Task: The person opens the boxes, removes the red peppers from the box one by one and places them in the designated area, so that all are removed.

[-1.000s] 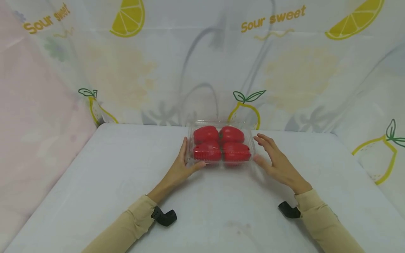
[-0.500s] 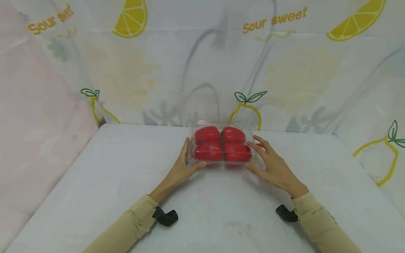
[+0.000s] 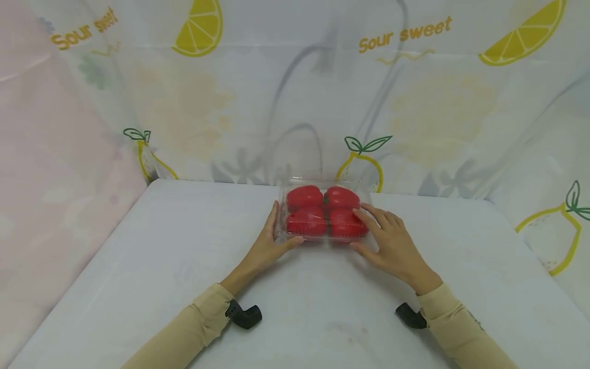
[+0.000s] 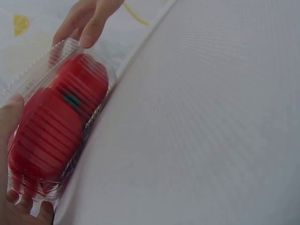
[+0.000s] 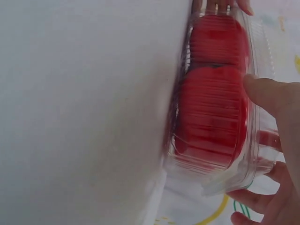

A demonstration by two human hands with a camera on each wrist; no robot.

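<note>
A clear plastic clamshell box rests near the back of the table, its lid looking closed. Through it show several smooth red pepper-like items, their green bits facing inward. My left hand holds the box's left end, thumb on the front edge and fingers round the side and underneath. At the opposite end my right hand grips the right front corner. Its thumb touches the front rim, while the fingers reach over the lid and right side. The fingers beyond the box are partly hidden.
A white cloth covers the table. Behind it hangs a backdrop printed with lemons, close to the box. Black devices are worn on both wrists. A pinkish cloth hangs at the left.
My right hand has moved left from beside the box onto its right end and closed on the corner. My left hand keeps its hold. The view has shifted slightly.
</note>
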